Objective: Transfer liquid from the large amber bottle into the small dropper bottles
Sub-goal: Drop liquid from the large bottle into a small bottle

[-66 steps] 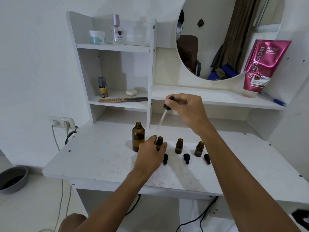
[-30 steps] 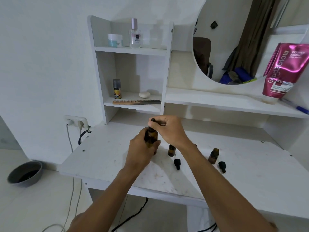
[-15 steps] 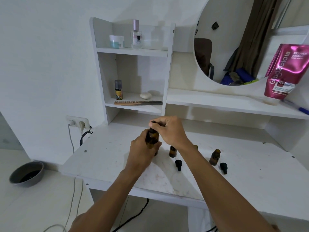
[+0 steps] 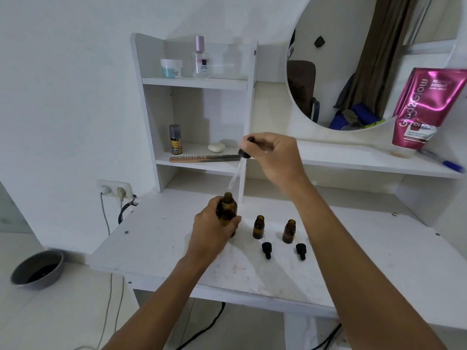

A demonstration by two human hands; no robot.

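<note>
My left hand [image 4: 213, 229] holds the large bottle [image 4: 228, 210] on the desk [image 4: 156, 238] — two small bottles [image 4: 258, 227] stand to its right, droppers [image 4: 266, 250] lying before them toward the front edge.

Bright, even light; soft shadows; wide-angle edge bending.

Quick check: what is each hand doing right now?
Left hand: closed around the large amber bottle.
Right hand: pinching the dropper, tip above that bottle's mouth.

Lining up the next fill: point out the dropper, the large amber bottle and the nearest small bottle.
dropper [image 4: 237, 171], head view, glass tube.
large amber bottle [image 4: 228, 209], head view, shoulder.
small bottle [image 4: 258, 227], head view, body.
</note>
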